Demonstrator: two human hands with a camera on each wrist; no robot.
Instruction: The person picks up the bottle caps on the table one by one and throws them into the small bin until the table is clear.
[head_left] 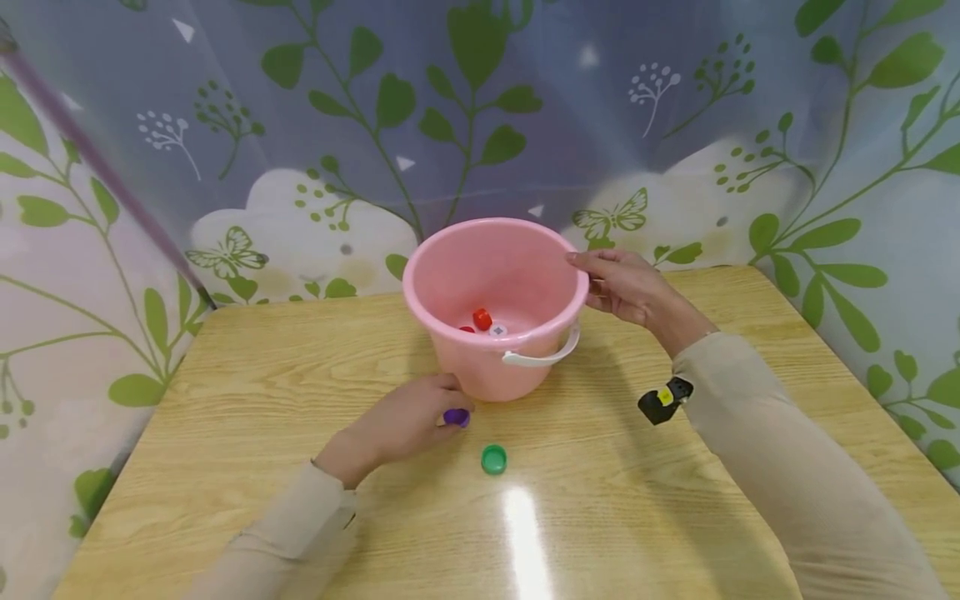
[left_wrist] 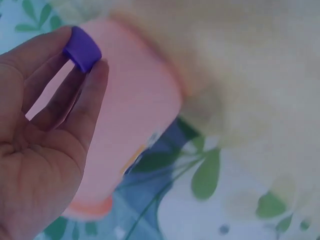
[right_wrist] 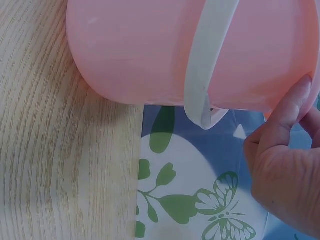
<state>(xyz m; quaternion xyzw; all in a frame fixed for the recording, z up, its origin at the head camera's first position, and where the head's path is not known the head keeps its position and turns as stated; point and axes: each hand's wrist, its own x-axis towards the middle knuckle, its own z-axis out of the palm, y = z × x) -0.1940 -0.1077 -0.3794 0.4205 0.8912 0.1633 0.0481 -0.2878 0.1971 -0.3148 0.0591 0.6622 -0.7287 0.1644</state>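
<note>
My left hand point(head_left: 408, 417) pinches a purple bottle cap point(left_wrist: 83, 49) between thumb and fingertips, low in front of the bucket. The pink bucket point(head_left: 480, 367) stands upright on the table, its white handle point(head_left: 543, 360) hanging down on the near right side. My right hand point(head_left: 626, 287) grips the bucket's rim at the right, thumb over the edge and fingers outside. Inside the bucket lie a red cap point(head_left: 482, 318), a white piece point(head_left: 498, 331) with a grey cross mark, and another red piece point(head_left: 467, 329) partly hidden by the rim. A green bottle cap point(head_left: 493, 459) lies on the table nearer to me.
The wooden table point(head_left: 300, 358) reaches back to a printed curtain point(head_left: 337, 192) with leaves and butterflies, which also runs along both sides. A black wrist camera point(head_left: 660, 403) with a yellow mark is fixed at my right sleeve.
</note>
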